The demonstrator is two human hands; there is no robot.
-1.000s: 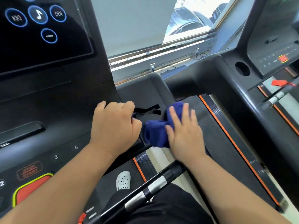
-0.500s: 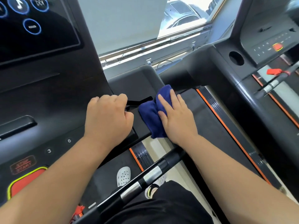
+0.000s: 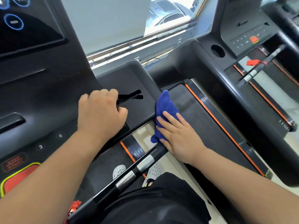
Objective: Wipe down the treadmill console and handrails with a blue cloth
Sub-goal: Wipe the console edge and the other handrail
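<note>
My right hand (image 3: 179, 136) lay flat with its fingers straight, holding nothing in a grip but pressing the blue cloth (image 3: 166, 109) against the right edge of the console (image 3: 40, 94). The cloth draped over that edge, and its lower end hung just above the far end of the handrail (image 3: 142, 164). My left hand (image 3: 100, 113) sat knuckles-up on the console's dark right wing with its fingers curled under. I could not tell whether they had hold of anything, because the hand covered its own fingertips. The console was matte black, with a 3 and a 6 printed near its lower edge. Behind it a window (image 3: 169, 16) showed parked cars in hard glare, and pale floor showed between the machines. The touchscreen (image 3: 24, 29) with its blue-ringed icons was cut off at the top left corner. The label above the yellow-rimmed red stop pad (image 3: 17, 178) was too blurred for me to read. A black forked clip (image 3: 131, 96) stuck out from under my left fingers toward the cloth, apart from it. The handrail, black with silver bands, ran diagonally under the heel of my right hand and crossed in front of my white perforated shoes (image 3: 119, 170) and black shorts (image 3: 153, 204). To the right stood a neighbouring treadmill (image 3: 242, 38) with an orange stripe (image 3: 226, 130) along its side rail and a red safety clip (image 3: 252, 62).
</note>
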